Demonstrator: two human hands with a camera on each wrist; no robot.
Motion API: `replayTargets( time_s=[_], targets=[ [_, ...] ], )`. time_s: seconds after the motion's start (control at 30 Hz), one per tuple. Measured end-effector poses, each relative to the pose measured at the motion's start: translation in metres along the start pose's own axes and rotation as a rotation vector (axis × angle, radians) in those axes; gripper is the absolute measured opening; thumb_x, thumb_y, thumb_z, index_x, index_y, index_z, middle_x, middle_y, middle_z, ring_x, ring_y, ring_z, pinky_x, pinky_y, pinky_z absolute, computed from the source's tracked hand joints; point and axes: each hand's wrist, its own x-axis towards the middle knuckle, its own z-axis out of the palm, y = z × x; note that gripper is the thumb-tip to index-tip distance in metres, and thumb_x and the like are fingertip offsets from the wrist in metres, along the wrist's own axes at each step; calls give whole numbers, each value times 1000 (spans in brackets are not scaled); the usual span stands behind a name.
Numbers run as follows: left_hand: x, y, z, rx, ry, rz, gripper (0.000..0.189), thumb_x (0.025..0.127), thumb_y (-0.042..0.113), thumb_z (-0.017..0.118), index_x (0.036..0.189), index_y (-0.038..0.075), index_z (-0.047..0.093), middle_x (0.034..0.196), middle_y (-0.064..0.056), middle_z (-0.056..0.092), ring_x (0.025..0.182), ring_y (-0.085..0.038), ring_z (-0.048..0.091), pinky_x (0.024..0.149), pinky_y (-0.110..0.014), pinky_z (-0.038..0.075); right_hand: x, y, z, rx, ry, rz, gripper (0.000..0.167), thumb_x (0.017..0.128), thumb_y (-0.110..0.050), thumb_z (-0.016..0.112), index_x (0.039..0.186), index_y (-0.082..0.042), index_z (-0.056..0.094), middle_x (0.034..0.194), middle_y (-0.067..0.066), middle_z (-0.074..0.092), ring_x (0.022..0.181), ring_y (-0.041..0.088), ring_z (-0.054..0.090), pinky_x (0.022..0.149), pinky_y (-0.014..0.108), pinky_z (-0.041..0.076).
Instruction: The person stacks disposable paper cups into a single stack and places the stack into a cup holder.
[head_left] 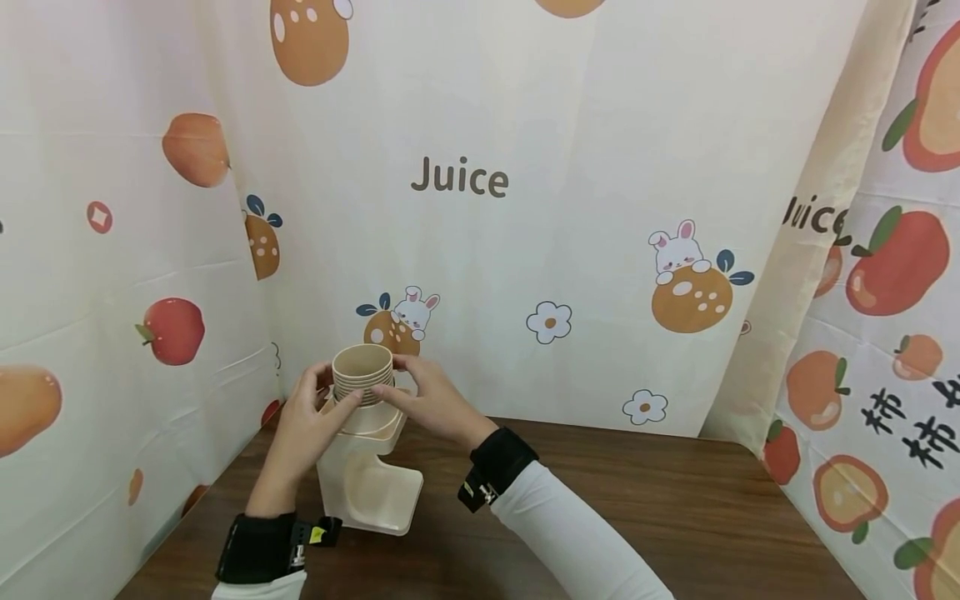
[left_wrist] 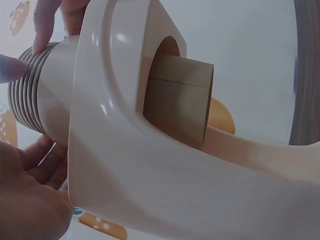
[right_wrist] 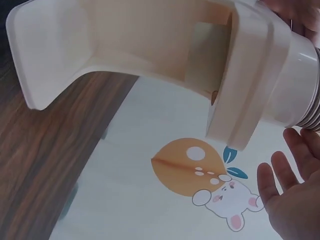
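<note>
A stack of tan paper cups [head_left: 363, 363] stands mouth-up in the top of a cream cup dispenser [head_left: 333, 475]. My left hand [head_left: 309, 421] holds the stack from the left, thumb across its front and fingers round its far side. From the right, my right hand [head_left: 435, 404] grips it too, its thumb on the rims close to the left thumb. In the left wrist view, the ridged cup rims [left_wrist: 27, 92] show above the dispenser's collar. The lower end of a cup [right_wrist: 207, 57] pokes out under the dispenser's head in the right wrist view.
The dispenser's curved base tray [head_left: 393, 496] rests on a dark wood table [head_left: 600, 500]. Behind it hangs a white curtain [head_left: 585, 225] printed with fruit and rabbits, and more printed cloth [head_left: 90, 275] closes off the left side.
</note>
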Motion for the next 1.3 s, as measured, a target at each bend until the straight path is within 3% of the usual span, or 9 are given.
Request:
replayTargets(
  time_s=[0.37, 0.63, 0.93, 1.3],
  targets=[
    [-2, -3, 4, 40, -13, -14, 70, 96, 30, 67, 146, -6, 33, 146, -28, 35, 138, -47, 34, 109, -64, 28, -2, 1, 4, -10, 7, 7, 58, 98, -47, 62, 144, -12, 51, 142, -2, 54, 135, 14, 43, 109, 45, 37],
    [-4, 0, 6, 52, -16, -12, 68, 97, 29, 65, 145, -8, 34, 144, -28, 36, 135, -45, 36, 110, -62, 29, -8, -1, 5, 9, 11, 56, 61, 99, -46, 61, 146, -9, 48, 146, 4, 49, 137, 20, 40, 109, 51, 36],
    [-7, 2, 13, 85, 9, -17, 65, 97, 24, 62, 144, -9, 32, 140, -27, 35, 133, -43, 37, 109, -63, 30, -10, 1, 7, 33, 0, 67, 62, 99, -45, 61, 147, -10, 46, 147, 3, 48, 138, 17, 41, 110, 48, 35],
    [-9, 1, 7, 112, -35, -28, 69, 99, 30, 61, 146, -10, 29, 143, -29, 33, 135, -46, 33, 106, -68, 27, -12, 2, 11, 17, -1, 88, 64, 99, -49, 59, 148, -10, 45, 148, 2, 48, 138, 15, 40, 111, 45, 35]
  ],
)
